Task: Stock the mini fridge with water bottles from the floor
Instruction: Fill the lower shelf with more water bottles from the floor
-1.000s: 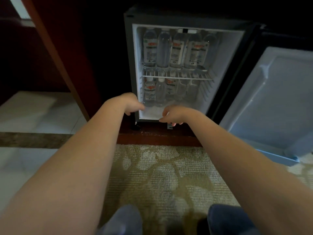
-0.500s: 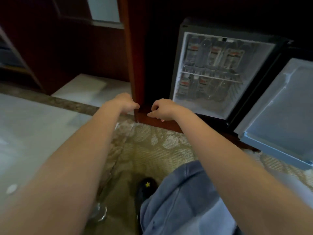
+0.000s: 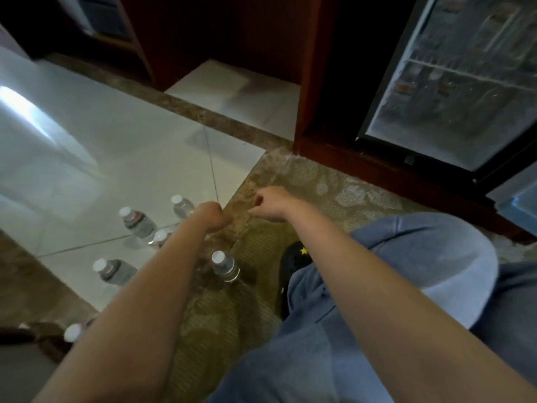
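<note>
Several clear water bottles with white caps stand on the floor at the left: one (image 3: 139,222) on the white tiles, another (image 3: 183,205) just behind my left hand, one (image 3: 223,266) on the carpet beside my left forearm. My left hand (image 3: 212,216) hovers over them, fingers loosely curled, holding nothing. My right hand (image 3: 270,207) hangs beside it over the carpet edge, also loosely curled and holding nothing. The mini fridge (image 3: 386,82) stands open at the upper right, blurred, with bottles on both levels inside.
The fridge door (image 3: 517,199) swings out at the right edge. A dark red wooden cabinet (image 3: 308,82) stands left of the fridge. My knees in blue trousers (image 3: 421,257) and a black shoe (image 3: 293,254) rest on the patterned carpet (image 3: 319,181).
My view has swung left and down from the fridge to the floor. Both hands moved away from the fridge opening and now hang over the bottles on the floor.
</note>
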### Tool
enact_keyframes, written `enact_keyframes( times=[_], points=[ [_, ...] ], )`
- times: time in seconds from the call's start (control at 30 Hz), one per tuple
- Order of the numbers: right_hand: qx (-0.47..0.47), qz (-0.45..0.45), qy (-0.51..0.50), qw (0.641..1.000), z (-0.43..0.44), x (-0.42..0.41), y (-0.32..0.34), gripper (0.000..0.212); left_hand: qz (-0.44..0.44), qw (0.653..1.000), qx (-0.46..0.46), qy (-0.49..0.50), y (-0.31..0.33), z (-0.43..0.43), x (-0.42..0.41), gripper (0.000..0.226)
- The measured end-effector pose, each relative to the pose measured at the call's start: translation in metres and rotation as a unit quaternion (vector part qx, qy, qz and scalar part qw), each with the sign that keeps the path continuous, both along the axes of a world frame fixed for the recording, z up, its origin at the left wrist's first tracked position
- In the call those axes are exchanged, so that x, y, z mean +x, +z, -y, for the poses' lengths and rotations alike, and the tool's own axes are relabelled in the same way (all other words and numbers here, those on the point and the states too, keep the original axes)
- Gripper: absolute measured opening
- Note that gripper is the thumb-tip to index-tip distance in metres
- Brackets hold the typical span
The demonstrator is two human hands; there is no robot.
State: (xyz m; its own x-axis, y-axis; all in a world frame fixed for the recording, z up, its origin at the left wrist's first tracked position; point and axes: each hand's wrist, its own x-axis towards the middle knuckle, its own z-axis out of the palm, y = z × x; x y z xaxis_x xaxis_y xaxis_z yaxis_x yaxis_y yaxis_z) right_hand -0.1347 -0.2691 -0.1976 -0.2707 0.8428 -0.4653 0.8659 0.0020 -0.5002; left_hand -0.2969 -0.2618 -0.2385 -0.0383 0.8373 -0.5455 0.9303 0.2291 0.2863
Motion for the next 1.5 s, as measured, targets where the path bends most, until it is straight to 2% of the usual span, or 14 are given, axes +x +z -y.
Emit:
enact_keyframes(
  times=[0.23, 0.37, 0.63, 0.87, 1.07, 1.13, 1.23, 1.3, 1.5],
  points=[
    [-0.057, 0.053, 0.031, 0.996, 0.017, 0.011, -0.020, 0.036, 0.026, 0.999, -0.025, 0.008, -0.050, 0.044, -0.005, 0.043],
    [-0.070, 0.115, 0.072, 0.988, 0.018, 0.006, -0.032, 0.043, 0.011, 0.998, -0.036, 0.052, -0.080, 0.053, -0.008, 0.048],
    [-0.067, 0.102, 0.072, 0.990, 0.018, 0.005, -0.033, 0.045, -0.013, 0.997, 0.010, 0.079, -0.101, 0.054, -0.008, 0.034],
    [-0.074, 0.099, 0.063, 0.990, 0.018, 0.007, -0.034, 0.048, -0.020, 0.999, 0.039, 0.032, -0.088, 0.043, -0.013, 0.032],
    [-0.075, 0.073, 0.038, 0.994, 0.020, 0.008, -0.031, 0.047, -0.006, 0.994, 0.105, -0.037, -0.034, 0.014, -0.013, 0.028],
    [-0.070, 0.061, 0.029, 0.995, 0.021, 0.008, -0.033, 0.064, 0.014, 0.989, 0.132, -0.066, -0.011, 0.005, -0.010, 0.029],
    [-0.089, 0.019, 0.011, 0.996, 0.021, 0.007, -0.035, 0.104, 0.045, 0.978, 0.169, -0.118, 0.022, -0.002, 0.002, 0.028],
    [-0.094, -0.027, -0.005, 0.995, 0.021, 0.005, -0.036, 0.114, 0.077, 0.969, 0.191, -0.137, 0.040, -0.002, 0.013, 0.025],
    [-0.033, -0.135, -0.058, 0.989, 0.017, 0.010, -0.028, 0.084, 0.221, 0.953, 0.187, -0.086, 0.050, 0.009, 0.021, 0.023]
  ],
)
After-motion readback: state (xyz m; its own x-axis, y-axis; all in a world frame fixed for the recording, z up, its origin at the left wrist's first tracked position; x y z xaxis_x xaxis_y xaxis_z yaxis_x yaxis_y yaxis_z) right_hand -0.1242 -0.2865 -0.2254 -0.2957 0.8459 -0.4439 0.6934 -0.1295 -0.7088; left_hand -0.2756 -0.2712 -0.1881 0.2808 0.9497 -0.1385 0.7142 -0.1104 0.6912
